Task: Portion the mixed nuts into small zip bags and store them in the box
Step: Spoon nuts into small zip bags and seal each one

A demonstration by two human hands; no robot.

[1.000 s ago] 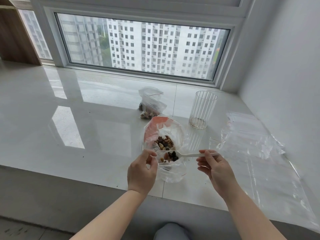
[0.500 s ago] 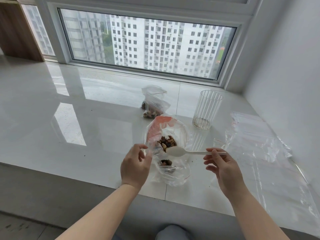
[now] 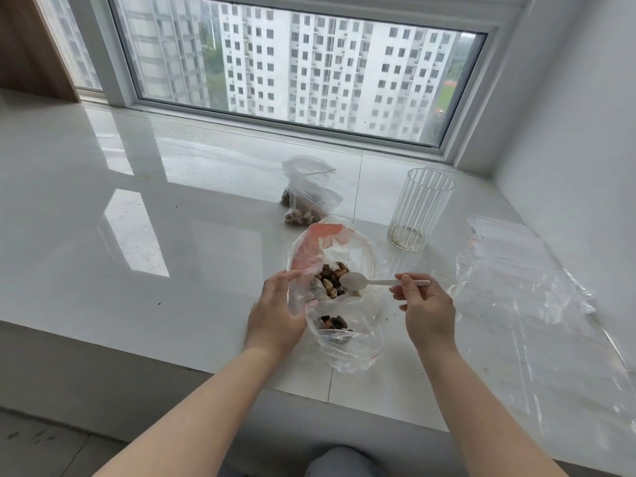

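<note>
Right hand pinches the handle end of a white plastic spoon between thumb and curled fingers. The spoon's long axis runs roughly level, handle to the right, bowl pointing left into the mouth of the large clear plastic bag with a red patch. The bowl sits at the right edge of the pile of mixed brown and tan nuts inside that bag, touching or just above it; cannot tell which.

Left hand holds clear film at the left side of the bags, fingers bent around it. Which bag's rim it grips cannot be told.

Small clear zip bag lies directly nearer the person than the source bag, between the two hands, mouth toward the nuts. A few dark nuts sit in it already (portion looks far from full).

Judgement: the coming move is a scoop, then a short draw toward the body to the small bag. The right hand does the travel.

Materials: thin, crinkly, glossy film that will likely collapse unless propped; rigid, smooth spoon.

Beyond: two small clear filled bags, a ribbed clear glass tumbler, a flat clear plastic sheet, all on the glossy white stone sill. No box in view.
</note>
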